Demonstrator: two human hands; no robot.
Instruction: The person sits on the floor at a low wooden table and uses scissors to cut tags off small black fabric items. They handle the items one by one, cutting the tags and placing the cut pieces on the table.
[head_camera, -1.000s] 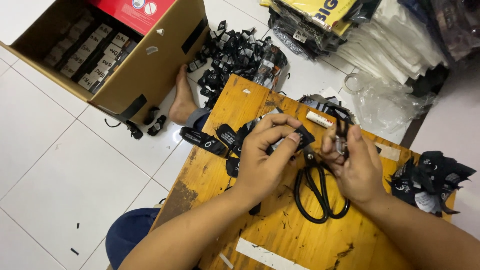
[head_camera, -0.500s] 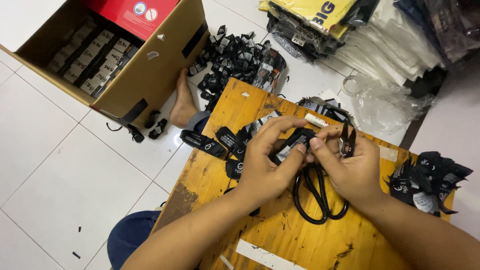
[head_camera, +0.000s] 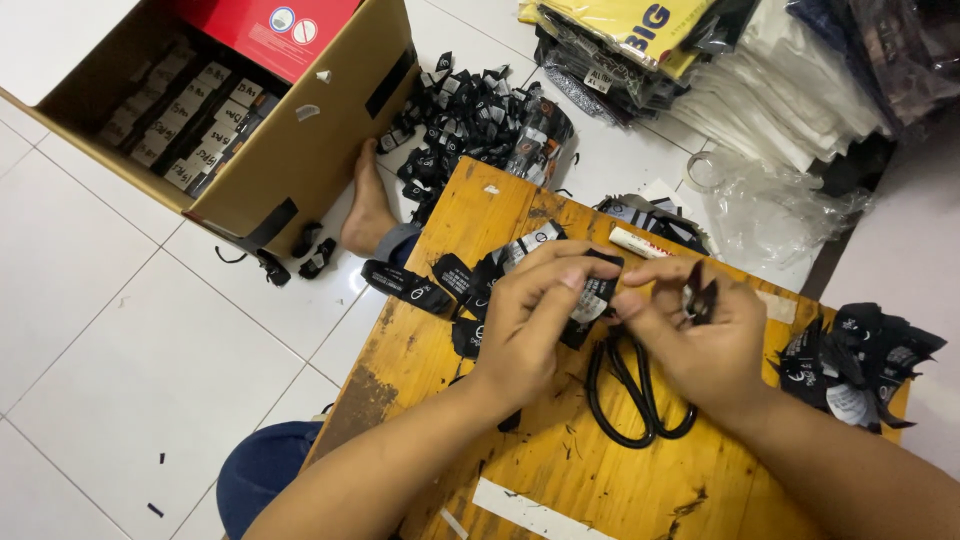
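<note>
Black woven fabric label (head_camera: 597, 293) pinched between left hand (head_camera: 530, 320) and right hand (head_camera: 695, 335), above black-handled scissors (head_camera: 635, 395) on the wooden counter (head_camera: 560, 470).

Labels, box, packs around a wooden board.
Black label (head_camera: 592, 300) in both hands; label heaps top (head_camera: 475, 110) and right (head_camera: 860, 360); brown box (head_camera: 300, 150) with red flap top left; yellow pack (head_camera: 620, 25) top.

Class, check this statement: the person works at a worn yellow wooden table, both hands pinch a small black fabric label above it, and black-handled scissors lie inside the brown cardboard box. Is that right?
Not quite. The head view shows the black-handled scissors lying on the worn yellow wooden table, under the hands, not in the brown cardboard box. The left hand and right hand do pinch the small black fabric label.
</note>
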